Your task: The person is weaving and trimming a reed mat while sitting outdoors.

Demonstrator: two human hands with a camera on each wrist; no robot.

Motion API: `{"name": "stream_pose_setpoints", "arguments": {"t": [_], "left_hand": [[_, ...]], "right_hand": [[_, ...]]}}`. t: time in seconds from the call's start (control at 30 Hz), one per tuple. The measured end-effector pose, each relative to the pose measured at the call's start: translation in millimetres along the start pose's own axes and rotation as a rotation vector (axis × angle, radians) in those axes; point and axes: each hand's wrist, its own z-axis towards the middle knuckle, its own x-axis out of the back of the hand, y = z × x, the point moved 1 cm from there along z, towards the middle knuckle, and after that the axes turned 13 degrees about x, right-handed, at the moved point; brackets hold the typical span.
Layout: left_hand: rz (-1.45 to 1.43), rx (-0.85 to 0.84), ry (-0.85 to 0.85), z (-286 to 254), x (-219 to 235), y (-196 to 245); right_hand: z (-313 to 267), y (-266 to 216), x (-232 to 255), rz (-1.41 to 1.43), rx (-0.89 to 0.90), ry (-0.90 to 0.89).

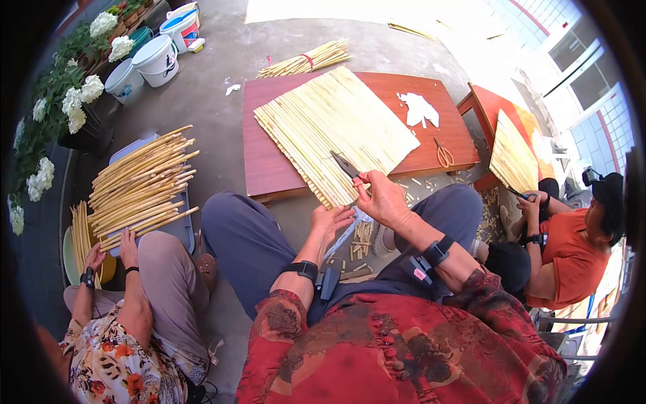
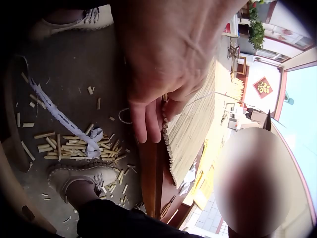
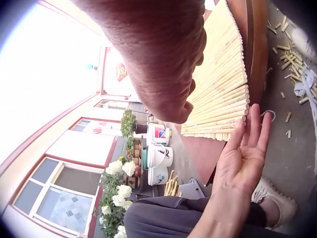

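A mat of pale stalks [image 1: 336, 128] laid side by side rests on a reddish-brown low table [image 1: 269, 168], its near corner toward me. My right hand [image 1: 387, 202] grips pliers [image 1: 344, 165] with dark jaws and red handles, slanting over the mat near that corner. Its fingers curl round the handles; the pliers are hidden in the right wrist view. At the mat's near edge is my left hand [image 1: 328, 225]. In the right wrist view the left hand [image 3: 240, 158] shows its palm, with straight fingers touching the stalk ends. A thin strand [image 2: 200, 97] crosses the mat.
Scissors [image 1: 444, 155] and white scraps [image 1: 418, 111] lie on the table. A tied stalk bundle [image 1: 306, 59] sits behind it. Offcuts [image 2: 74, 146] litter the floor. A person at left handles loose stalks [image 1: 141, 178]; another at right works at a second mat [image 1: 515, 155].
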Motion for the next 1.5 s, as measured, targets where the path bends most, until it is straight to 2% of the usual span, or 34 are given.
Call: {"name": "stream_pose_setpoints", "arguments": {"t": [0.03,0.1,0.17,0.23,0.3,0.37,0.4,0.43,0.5,0.53,0.57,0.63,0.77,0.87,0.9,0.97,1.0,1.03,1.1,1.17,1.2,1.27,1.3,1.37,1.4,1.47,1.5], "left_hand": [[-0.043,0.040,0.058,7.7,7.4,-1.5],[-0.036,0.060,0.058,13.7,12.6,-5.3],[0.017,0.051,0.085,15.3,21.9,-5.1],[0.080,0.057,0.108,3.6,18.5,-1.0],[0.287,0.044,0.442,-7.7,11.9,3.3],[0.762,-0.644,0.805,-15.2,20.5,21.2],[0.774,-0.626,0.836,-17.9,16.7,24.1],[0.786,-0.617,0.831,-24.6,11.5,28.2],[0.805,-0.820,0.401,-35.1,-2.3,43.9],[0.738,-0.758,0.172,-36.0,-11.6,35.6],[0.746,-0.752,0.169,-35.2,-18.0,30.7],[0.342,-0.585,0.030,-33.8,-23.6,24.1],[0.488,-0.508,0.074,-29.7,-19.4,28.1],[0.466,-0.451,0.125,-34.8,-16.7,34.7],[0.474,-0.443,0.128,-32.6,-14.4,36.6],[0.405,-0.510,0.123,-34.4,-9.1,38.3],[0.312,-0.484,0.226,-38.0,-7.5,39.8],[0.312,-0.483,0.227,-39.0,-2.4,39.5],[0.124,-0.491,0.300,-32.8,9.5,39.1],[0.132,-0.492,0.312,-31.8,10.6,38.3],[0.102,-0.491,0.323,-32.1,8.4,39.9],[0.068,-0.494,0.329,-40.3,4.4,39.4],[0.074,-0.500,0.352,-38.8,1.1,41.5],[0.078,-0.509,0.371,-46.6,-0.7,40.0],[0.087,-0.482,0.368,-47.4,-2.1,39.5],[0.093,-0.440,0.346,-44.6,-1.5,36.4],[0.092,-0.437,0.341,-44.0,-3.4,35.7]], "right_hand": [[-13.6,3.5,13.5,-0.026,-0.026,-0.064],[-16.9,0.8,24.0,-0.028,-0.028,-0.118],[-23.4,-4.2,29.2,0.050,-0.132,-0.235],[-28.9,0.7,26.3,0.045,-0.154,-0.225],[-27.2,6.0,31.3,0.042,-0.154,-0.285],[-29.4,13.0,35.4,0.052,-0.164,-0.295],[-27.0,15.0,35.9,0.050,-0.151,-0.327],[-29.5,16.0,36.2,0.057,-0.164,-0.327],[-26.3,15.1,37.4,0.064,-0.149,-0.392],[-25.9,17.0,34.4,0.069,-0.160,-0.381],[-26.0,18.6,27.1,0.060,-0.082,-0.392],[-26.8,21.1,12.9,0.057,-0.012,-0.403],[-29.0,28.2,1.8,0.091,0.011,-0.399],[-26.2,33.3,5.8,0.138,0.001,-0.385],[-23.3,39.4,10.2,0.237,0.004,-0.370],[-19.0,53.9,20.7,0.329,0.010,-0.354],[-17.5,67.9,26.8,0.414,-0.050,-0.333],[-15.3,80.3,34.5,0.494,-0.102,-0.313],[-6.2,123.8,49.2,0.501,-0.466,-0.154],[-4.7,150.9,44.5,0.410,-0.527,-0.005],[-1.7,167.6,40.7,0.417,-0.531,-0.009],[-3.0,194.3,40.1,0.507,-0.633,0.281],[-1.2,220.0,30.7,0.509,-0.635,0.278],[-6.7,259.3,10.0,0.278,-0.644,0.356],[-3.0,264.1,6.3,0.276,-0.644,0.356],[-1.7,273.5,-1.0,0.073,-0.818,0.261],[-2.2,277.6,-5.4,0.068,-0.821,0.264]]}}
